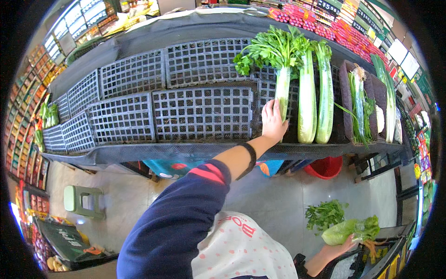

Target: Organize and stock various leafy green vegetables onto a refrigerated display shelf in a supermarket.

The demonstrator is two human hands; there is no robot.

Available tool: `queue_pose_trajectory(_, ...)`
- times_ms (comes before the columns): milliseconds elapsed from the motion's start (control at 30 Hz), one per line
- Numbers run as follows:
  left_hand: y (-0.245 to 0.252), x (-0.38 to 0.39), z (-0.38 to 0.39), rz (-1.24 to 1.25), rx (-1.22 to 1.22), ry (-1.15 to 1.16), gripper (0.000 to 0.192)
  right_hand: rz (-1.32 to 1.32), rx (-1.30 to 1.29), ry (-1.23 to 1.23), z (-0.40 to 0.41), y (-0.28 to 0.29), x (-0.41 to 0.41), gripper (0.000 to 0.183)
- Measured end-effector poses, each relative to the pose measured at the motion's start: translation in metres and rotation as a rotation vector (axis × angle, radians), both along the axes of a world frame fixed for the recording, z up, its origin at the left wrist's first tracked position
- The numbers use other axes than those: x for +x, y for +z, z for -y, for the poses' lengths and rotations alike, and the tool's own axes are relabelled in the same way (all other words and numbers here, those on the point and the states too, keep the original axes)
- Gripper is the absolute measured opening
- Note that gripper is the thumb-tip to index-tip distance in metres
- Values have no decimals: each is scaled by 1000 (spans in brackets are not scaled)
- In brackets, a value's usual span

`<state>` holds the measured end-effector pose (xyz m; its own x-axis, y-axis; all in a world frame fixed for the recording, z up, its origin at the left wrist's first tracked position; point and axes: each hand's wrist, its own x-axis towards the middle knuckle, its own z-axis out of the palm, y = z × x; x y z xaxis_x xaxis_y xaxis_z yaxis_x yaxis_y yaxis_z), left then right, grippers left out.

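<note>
At the right part of the sloping display, my left hand (273,118) is closed around the lower stalks of a leafy celery bunch (284,82). Its bushy leaves spread over the upper crates. Two wrapped celery bunches (307,101) (324,97) lie just to the right, butts toward me. Low at the right, my right hand (339,246) grips a pale green leafy vegetable (343,230) with frilled leaves. Beside it shows a clump of dark green leaves (325,215); what supports that clump cannot be made out.
Upturned-looking black plastic lattice crates (204,113) line the display. Scallions (359,101) lie in a brown basket (348,104) at right. Below the display edge is a red basin (324,168). A green stool (83,200) stands on the floor at left.
</note>
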<state>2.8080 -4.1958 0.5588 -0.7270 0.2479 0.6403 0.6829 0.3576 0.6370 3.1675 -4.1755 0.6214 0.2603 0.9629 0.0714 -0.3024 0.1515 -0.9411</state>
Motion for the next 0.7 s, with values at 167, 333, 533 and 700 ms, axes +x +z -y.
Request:
queue_pose_trajectory(167, 20, 14, 92, -54, 84, -313, 49, -118, 165, 794, -11, -5, -64, 77)
queue_pose_trajectory(333, 53, 13, 209, 92, 20, -750, 37, -351, 362, 1506, 56, 15, -213, 87)
queue_pose_trajectory(533, 71, -4, 378, 47, 60, -599, 55, -553, -121, 2050, 219, 17, -310, 84)
queue_pose_trajectory(700, 56, 13, 519, -377, -264, -73, 48, -506, -501, 2346, 361, 11, -343, 62)
